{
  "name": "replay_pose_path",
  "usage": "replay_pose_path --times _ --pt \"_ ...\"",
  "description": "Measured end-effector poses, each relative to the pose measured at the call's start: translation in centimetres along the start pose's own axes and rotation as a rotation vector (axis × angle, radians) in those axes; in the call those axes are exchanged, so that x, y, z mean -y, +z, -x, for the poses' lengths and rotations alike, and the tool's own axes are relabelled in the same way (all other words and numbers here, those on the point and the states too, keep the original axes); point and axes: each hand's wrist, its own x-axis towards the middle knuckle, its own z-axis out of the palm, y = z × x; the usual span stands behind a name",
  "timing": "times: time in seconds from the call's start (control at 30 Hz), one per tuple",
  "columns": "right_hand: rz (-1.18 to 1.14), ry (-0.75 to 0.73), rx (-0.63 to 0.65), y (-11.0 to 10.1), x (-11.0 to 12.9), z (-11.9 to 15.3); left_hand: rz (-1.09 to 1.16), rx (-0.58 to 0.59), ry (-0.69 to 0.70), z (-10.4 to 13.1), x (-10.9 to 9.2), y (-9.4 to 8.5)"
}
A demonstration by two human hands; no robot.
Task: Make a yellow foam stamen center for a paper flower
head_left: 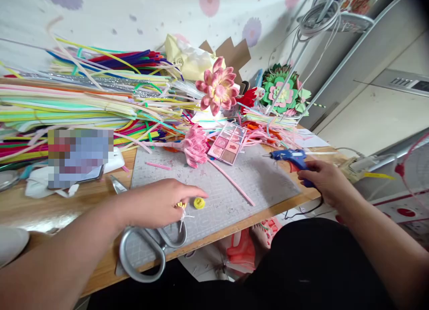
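My left hand (159, 202) is over the grey cutting mat (221, 220), index finger stretched out and the other fingers curled around a small bunch of yellow-tipped stamens (181, 205) with white thread ends. Beneath that fingertip lies a small yellow coil (199, 203). Off the mat's right side, my right hand (320, 180) grips a blue hot glue gun (290, 156) by its handle, nozzle facing left. Large silver scissors (142, 274) lie partly under my left hand. A pink pipe-cleaner flower (195, 145) and a loose pink pipe cleaner (231, 182) rest on the mat.
Bundles of coloured pipe cleaners (67, 99) fill the back left. A makeup palette (228, 144) sits by the pink flower, below a larger pink flower (218, 87). A phone (80, 158) with a blurred screen stands at left. A metal rack (301, 46) rises at right.
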Motion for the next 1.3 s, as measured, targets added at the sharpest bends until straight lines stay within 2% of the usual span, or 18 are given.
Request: replay_pose_path --times 0.1,0.2,0.3,0.57,0.8,0.93,1.13,1.3 --pt "-0.269 0.049 0.075 0.1 2.1 2.0 -0.213 -0.024 0.045 0.7 -0.8 0.3" --pt "-0.668 0.168 0.173 1.3 4.3 3.6 -0.335 -0.047 0.046 1.4 -1.0 0.8" --pt "-0.820 0.203 0.263 2.7 5.9 4.5 -0.379 -0.064 0.048 1.8 -0.9 1.4" --pt "-0.789 0.272 0.496 5.5 7.2 6.4 -0.499 -0.026 0.072 1.1 -1.1 3.0" --pt "-0.888 0.239 0.713 11.4 10.7 8.7 -0.774 0.038 0.051 0.8 -2.4 4.6" --pt "-0.825 0.217 0.714 13.6 11.2 9.4 -0.765 -0.005 0.089 1.0 -2.0 5.1" --pt "-0.778 0.154 0.721 13.4 10.6 9.0 -0.677 -0.141 0.153 1.5 -0.5 5.5" --pt "-0.833 0.081 0.700 12.6 11.2 8.9 -0.618 -0.168 0.168 1.4 -0.3 5.5"
